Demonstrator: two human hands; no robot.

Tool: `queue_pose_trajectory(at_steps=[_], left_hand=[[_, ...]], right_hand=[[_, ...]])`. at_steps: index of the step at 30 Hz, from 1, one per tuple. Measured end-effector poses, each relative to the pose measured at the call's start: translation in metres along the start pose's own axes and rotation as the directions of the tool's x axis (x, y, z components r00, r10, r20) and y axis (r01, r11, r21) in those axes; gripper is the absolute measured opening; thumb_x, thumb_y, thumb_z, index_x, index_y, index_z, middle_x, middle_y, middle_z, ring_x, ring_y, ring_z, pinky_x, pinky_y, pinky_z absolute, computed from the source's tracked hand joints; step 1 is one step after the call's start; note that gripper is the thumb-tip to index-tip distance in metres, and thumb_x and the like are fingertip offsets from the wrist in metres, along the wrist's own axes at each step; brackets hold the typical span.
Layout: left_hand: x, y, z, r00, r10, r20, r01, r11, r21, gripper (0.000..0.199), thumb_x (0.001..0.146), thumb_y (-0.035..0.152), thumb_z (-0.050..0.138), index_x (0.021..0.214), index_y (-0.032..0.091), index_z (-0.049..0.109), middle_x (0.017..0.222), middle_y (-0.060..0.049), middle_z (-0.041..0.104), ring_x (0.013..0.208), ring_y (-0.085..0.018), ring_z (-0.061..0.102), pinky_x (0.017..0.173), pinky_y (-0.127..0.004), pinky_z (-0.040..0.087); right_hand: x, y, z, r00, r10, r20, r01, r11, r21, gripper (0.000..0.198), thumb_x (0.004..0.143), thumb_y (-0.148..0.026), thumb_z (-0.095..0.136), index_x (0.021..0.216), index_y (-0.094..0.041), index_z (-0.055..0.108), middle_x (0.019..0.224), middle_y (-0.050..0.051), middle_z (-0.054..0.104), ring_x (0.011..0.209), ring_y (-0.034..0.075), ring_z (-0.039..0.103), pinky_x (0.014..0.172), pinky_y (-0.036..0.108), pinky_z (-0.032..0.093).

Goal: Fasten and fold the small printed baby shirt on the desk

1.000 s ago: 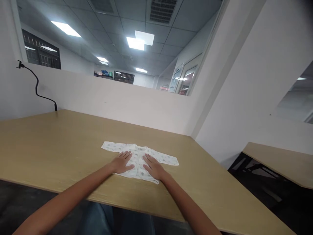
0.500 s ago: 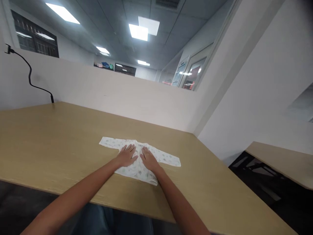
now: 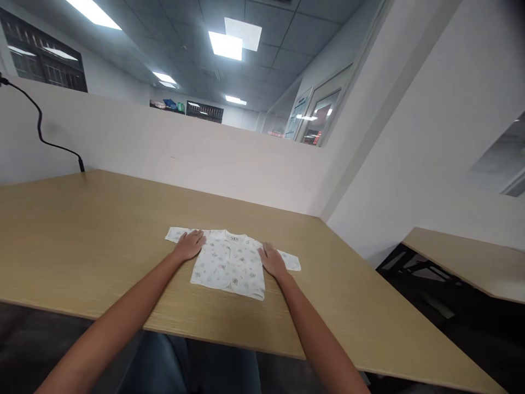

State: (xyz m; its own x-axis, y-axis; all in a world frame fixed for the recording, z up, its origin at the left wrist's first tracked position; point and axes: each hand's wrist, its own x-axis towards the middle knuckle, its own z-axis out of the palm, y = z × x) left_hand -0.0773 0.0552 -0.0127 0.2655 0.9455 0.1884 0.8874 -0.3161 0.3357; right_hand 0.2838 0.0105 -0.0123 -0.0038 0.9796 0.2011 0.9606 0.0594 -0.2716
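Note:
A small white baby shirt with a scattered print lies spread flat, its two long sleeves stretched out to the sides. My left hand rests flat on the left sleeve near the shoulder, fingers extended. On the other side, my right hand lies flat over the right sleeve where it meets the body, fingers also extended. Neither hand grips the fabric. Parts of both sleeves are hidden under my hands; the cuffs show beyond them.
The shirt lies on a wooden table, whose front edge runs close to my lap. A low white partition borders its far side. At the back left stands a black gooseneck holder. Another table is at the right.
My hands have slid apart from the shirt's middle, the left one outward to the left sleeve and the right one outward to the right sleeve. The shirt front is now uncovered. The view has shifted slightly.

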Motion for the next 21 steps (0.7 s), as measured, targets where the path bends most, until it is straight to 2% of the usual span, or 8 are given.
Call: queue_pose_trajectory(at_steps=[3,5,7,9,11,14,17,21], left_hand=[[-0.001,-0.019,-0.005,0.999,-0.035,0.038,0.034,0.999,0.024,0.061,0.104,0.049,0.018,0.150,0.022,0.049,0.164,-0.012,0.038,0.155,-0.028,0.030,0.124,-0.061,0.019],[-0.003,-0.020,-0.007,0.999,-0.050,0.004,0.050,0.999,0.020,0.059,0.104,0.047,0.021,0.145,0.021,0.054,0.163,-0.012,0.041,0.153,-0.030,0.033,0.123,-0.065,0.017],[-0.003,-0.015,-0.010,0.996,-0.018,-0.091,0.020,1.000,0.021,0.055,0.103,0.043,0.024,0.130,0.021,0.066,0.152,-0.012,0.055,0.146,-0.031,0.043,0.123,-0.065,0.016],[-0.002,-0.009,-0.012,0.981,0.015,-0.192,-0.021,0.999,-0.031,0.049,0.101,0.041,0.031,0.117,0.021,0.073,0.137,-0.011,0.068,0.134,-0.029,0.055,0.124,-0.060,0.019],[0.000,-0.004,-0.012,0.972,0.021,-0.234,-0.054,0.990,-0.134,0.045,0.098,0.040,0.036,0.106,0.020,0.076,0.123,-0.010,0.075,0.120,-0.027,0.064,0.119,-0.051,0.031],[0.001,0.001,-0.010,0.972,0.061,-0.225,-0.122,0.956,-0.268,0.042,0.094,0.041,0.043,0.096,0.019,0.079,0.109,-0.008,0.079,0.105,-0.024,0.069,0.102,-0.039,0.047],[-0.001,0.003,-0.008,0.970,0.120,-0.211,-0.190,0.918,-0.348,0.041,0.091,0.045,0.048,0.093,0.019,0.079,0.106,-0.008,0.079,0.100,-0.024,0.069,0.092,-0.035,0.049],[-0.004,0.006,-0.011,0.965,0.125,-0.230,-0.212,0.889,-0.407,0.039,0.091,0.046,0.051,0.091,0.019,0.079,0.101,-0.007,0.078,0.095,-0.024,0.068,0.087,-0.034,0.049]], right_hand=[[0.001,0.034,-0.003,0.993,0.103,0.065,-0.096,0.990,-0.107,0.068,0.104,-0.049,0.028,0.157,-0.007,0.038,0.165,0.018,0.032,0.156,0.032,0.025,0.126,0.050,0.020],[0.000,0.047,-0.006,0.982,0.169,0.083,-0.157,0.979,-0.130,0.072,0.104,-0.053,0.029,0.159,-0.008,0.035,0.167,0.019,0.028,0.156,0.034,0.023,0.125,0.054,0.018],[-0.001,0.052,-0.009,0.980,0.194,0.051,-0.188,0.976,-0.107,0.073,0.103,-0.052,0.031,0.160,-0.007,0.032,0.167,0.022,0.025,0.157,0.035,0.020,0.126,0.053,0.017],[-0.003,0.049,-0.013,0.983,0.181,-0.037,-0.183,0.982,-0.052,0.072,0.101,-0.048,0.037,0.160,-0.007,0.033,0.167,0.021,0.025,0.157,0.034,0.018,0.126,0.051,0.016],[-0.004,0.043,-0.015,0.980,0.158,-0.125,-0.156,0.987,0.025,0.068,0.099,-0.045,0.041,0.156,-0.008,0.042,0.165,0.019,0.033,0.155,0.031,0.025,0.126,0.046,0.021],[-0.007,0.033,-0.017,0.969,0.107,-0.222,-0.082,0.989,0.120,0.056,0.096,-0.040,0.044,0.140,-0.010,0.060,0.150,0.015,0.055,0.142,0.028,0.047,0.120,0.040,0.033],[-0.009,0.023,-0.018,0.966,0.077,-0.246,-0.040,0.988,0.152,0.045,0.093,-0.036,0.048,0.126,-0.014,0.069,0.132,0.011,0.069,0.126,0.027,0.057,0.112,0.039,0.040],[-0.011,0.011,-0.020,0.967,0.068,-0.246,-0.024,0.984,0.179,0.045,0.093,-0.035,0.051,0.131,-0.017,0.064,0.119,0.009,0.071,0.114,0.025,0.060,0.102,0.037,0.045]])
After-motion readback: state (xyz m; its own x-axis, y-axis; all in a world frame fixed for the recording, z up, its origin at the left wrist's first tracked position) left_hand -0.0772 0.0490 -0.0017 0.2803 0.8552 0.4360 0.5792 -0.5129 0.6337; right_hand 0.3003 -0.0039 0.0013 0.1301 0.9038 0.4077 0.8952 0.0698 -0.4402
